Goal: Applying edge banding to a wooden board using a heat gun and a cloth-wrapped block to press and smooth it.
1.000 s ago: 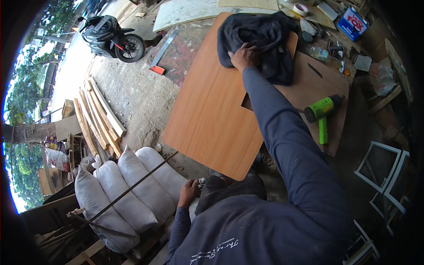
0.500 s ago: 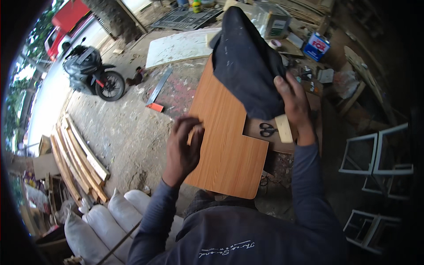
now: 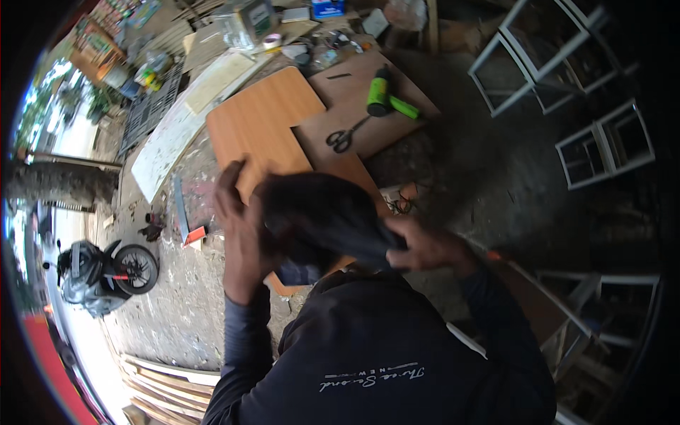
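Observation:
My right hand (image 3: 428, 244) grips one end of a dark cloth (image 3: 322, 212), which is bunched and blurred by motion in front of my chest. My left hand (image 3: 244, 237) is up at the cloth's other side, its fingers stretched out and apart; its thumb side is partly lost behind the cloth. Below lies a wood-grain board (image 3: 262, 117) with a stepped cutout, its near part covered by the cloth. Beside the cutout, black-handled scissors (image 3: 340, 142) rest on a brown sheet (image 3: 372, 138). Farther along that sheet are a green-and-black bottle (image 3: 379, 92) and a bright green object (image 3: 404, 108).
A try square (image 3: 180, 209) with an orange handle lies left of the board. A white panel (image 3: 159, 156) is beyond it. Tape (image 3: 271, 41) and a clear container (image 3: 248, 25) stand at the back. White frames (image 3: 531, 71) stand right, a motorcycle (image 3: 92, 276) left.
The cloth has come down from over the board's far part toward my chest. My left hand has moved up beside it. The view has turned, and the green-and-black bottle now shows.

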`<action>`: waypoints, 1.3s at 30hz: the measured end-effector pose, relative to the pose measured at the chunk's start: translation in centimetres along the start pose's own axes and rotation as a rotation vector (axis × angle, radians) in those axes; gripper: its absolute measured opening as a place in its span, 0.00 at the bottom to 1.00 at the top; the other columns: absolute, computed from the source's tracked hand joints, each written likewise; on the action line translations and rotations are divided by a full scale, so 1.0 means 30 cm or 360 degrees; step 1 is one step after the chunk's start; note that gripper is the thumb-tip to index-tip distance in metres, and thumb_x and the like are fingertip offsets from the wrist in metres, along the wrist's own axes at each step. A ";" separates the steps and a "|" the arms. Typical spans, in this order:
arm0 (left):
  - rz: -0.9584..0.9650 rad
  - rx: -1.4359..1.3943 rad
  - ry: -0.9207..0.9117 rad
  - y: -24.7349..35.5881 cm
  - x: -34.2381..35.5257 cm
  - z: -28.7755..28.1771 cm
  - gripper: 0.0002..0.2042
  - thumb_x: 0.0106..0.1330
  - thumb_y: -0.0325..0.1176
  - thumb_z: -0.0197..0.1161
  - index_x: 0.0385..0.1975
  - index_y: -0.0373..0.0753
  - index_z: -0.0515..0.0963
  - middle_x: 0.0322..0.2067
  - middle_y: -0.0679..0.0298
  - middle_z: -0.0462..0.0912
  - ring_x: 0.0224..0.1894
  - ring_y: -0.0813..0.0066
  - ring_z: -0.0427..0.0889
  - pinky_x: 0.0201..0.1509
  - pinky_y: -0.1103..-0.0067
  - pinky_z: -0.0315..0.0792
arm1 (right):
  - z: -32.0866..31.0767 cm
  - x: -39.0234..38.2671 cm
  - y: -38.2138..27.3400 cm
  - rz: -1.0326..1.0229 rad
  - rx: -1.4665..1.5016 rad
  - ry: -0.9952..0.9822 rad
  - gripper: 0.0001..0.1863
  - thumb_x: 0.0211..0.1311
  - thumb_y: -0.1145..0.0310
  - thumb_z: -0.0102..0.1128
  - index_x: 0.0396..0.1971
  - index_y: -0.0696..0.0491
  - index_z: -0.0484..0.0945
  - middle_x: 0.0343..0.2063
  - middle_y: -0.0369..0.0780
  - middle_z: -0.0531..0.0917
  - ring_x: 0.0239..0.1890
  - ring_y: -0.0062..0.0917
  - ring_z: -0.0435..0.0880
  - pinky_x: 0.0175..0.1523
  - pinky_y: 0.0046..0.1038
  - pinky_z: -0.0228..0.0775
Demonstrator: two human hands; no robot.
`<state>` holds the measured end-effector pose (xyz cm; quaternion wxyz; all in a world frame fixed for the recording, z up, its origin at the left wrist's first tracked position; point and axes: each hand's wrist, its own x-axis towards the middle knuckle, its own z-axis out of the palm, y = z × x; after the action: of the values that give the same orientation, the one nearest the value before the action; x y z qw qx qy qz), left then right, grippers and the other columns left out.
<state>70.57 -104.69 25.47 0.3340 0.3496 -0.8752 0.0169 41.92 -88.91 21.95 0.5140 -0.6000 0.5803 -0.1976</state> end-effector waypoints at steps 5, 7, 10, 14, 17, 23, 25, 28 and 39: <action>0.0987 -0.0446 -0.1281 0.186 -0.096 0.029 0.34 0.56 0.48 0.78 0.61 0.38 0.80 0.53 0.50 0.86 0.58 0.50 0.85 0.62 0.59 0.78 | 0.136 -0.386 0.136 0.0203 0.1064 -0.0367 0.45 0.64 0.54 0.67 0.75 0.64 0.65 0.70 0.49 0.77 0.70 0.34 0.77 0.75 0.35 0.68; 0.0962 -0.0638 -0.1559 0.297 -0.152 0.133 0.36 0.55 0.50 0.79 0.62 0.37 0.80 0.51 0.48 0.87 0.55 0.50 0.88 0.60 0.61 0.80 | 0.139 -0.567 0.192 0.0186 0.1175 -0.0313 0.46 0.68 0.45 0.64 0.76 0.63 0.65 0.72 0.51 0.75 0.72 0.37 0.76 0.77 0.37 0.66; 0.0425 -0.1239 -0.1765 0.575 -0.219 0.287 0.36 0.59 0.50 0.79 0.62 0.32 0.79 0.48 0.44 0.89 0.50 0.46 0.90 0.57 0.62 0.82 | 0.126 -0.755 0.296 -0.0222 0.1952 0.0819 0.50 0.75 0.33 0.49 0.79 0.63 0.60 0.74 0.50 0.72 0.75 0.37 0.71 0.80 0.40 0.61; -0.0811 -0.1947 -0.1818 1.108 -0.339 0.415 0.38 0.61 0.45 0.80 0.62 0.21 0.74 0.48 0.34 0.86 0.53 0.41 0.89 0.58 0.60 0.82 | 0.188 -0.883 0.370 0.0028 0.1565 0.2304 0.42 0.80 0.41 0.52 0.75 0.64 0.66 0.70 0.47 0.75 0.72 0.35 0.75 0.79 0.40 0.63; -0.0514 -0.1955 -0.1629 1.264 -0.426 0.483 0.35 0.63 0.43 0.78 0.60 0.21 0.71 0.42 0.34 0.87 0.50 0.40 0.90 0.55 0.58 0.83 | 0.241 -0.938 0.414 -0.0056 0.0584 0.1896 0.37 0.79 0.48 0.59 0.72 0.64 0.70 0.66 0.45 0.79 0.68 0.32 0.78 0.75 0.37 0.68; -0.0491 -0.2127 -0.1738 1.134 -0.628 0.632 0.34 0.63 0.42 0.78 0.62 0.26 0.71 0.46 0.40 0.88 0.51 0.44 0.90 0.58 0.59 0.83 | 0.373 -0.801 0.747 0.0294 0.0938 0.1933 0.22 0.79 0.56 0.63 0.56 0.62 0.84 0.51 0.39 0.88 0.51 0.21 0.86 0.58 0.29 0.77; -0.0692 -0.2102 -0.2330 0.976 -0.672 0.701 0.35 0.63 0.42 0.78 0.64 0.28 0.71 0.58 0.39 0.83 0.60 0.46 0.85 0.64 0.63 0.80 | 0.460 -0.636 0.905 0.0200 0.1309 0.2022 0.23 0.81 0.53 0.60 0.48 0.62 0.87 0.42 0.37 0.90 0.47 0.21 0.86 0.55 0.30 0.77; 0.0060 -0.1097 -0.1696 0.636 -0.655 0.802 0.27 0.65 0.41 0.79 0.58 0.33 0.80 0.55 0.47 0.83 0.64 0.46 0.79 0.70 0.59 0.73 | 0.565 -0.349 1.091 0.0345 0.1291 0.1891 0.24 0.83 0.52 0.56 0.47 0.60 0.87 0.40 0.43 0.90 0.48 0.30 0.88 0.56 0.34 0.77; 0.0175 0.0261 -0.0823 -0.390 -0.380 1.185 0.44 0.76 0.65 0.56 0.78 0.35 0.58 0.78 0.37 0.56 0.81 0.31 0.50 0.80 0.38 0.46 | 0.506 0.331 1.057 0.0121 0.0537 0.1988 0.19 0.82 0.60 0.57 0.59 0.58 0.77 0.56 0.48 0.82 0.59 0.38 0.84 0.63 0.38 0.74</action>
<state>63.56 -116.03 -11.33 0.0687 0.3201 -0.9448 0.0160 41.39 -85.56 -14.43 0.1736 -0.2621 0.7518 -0.5796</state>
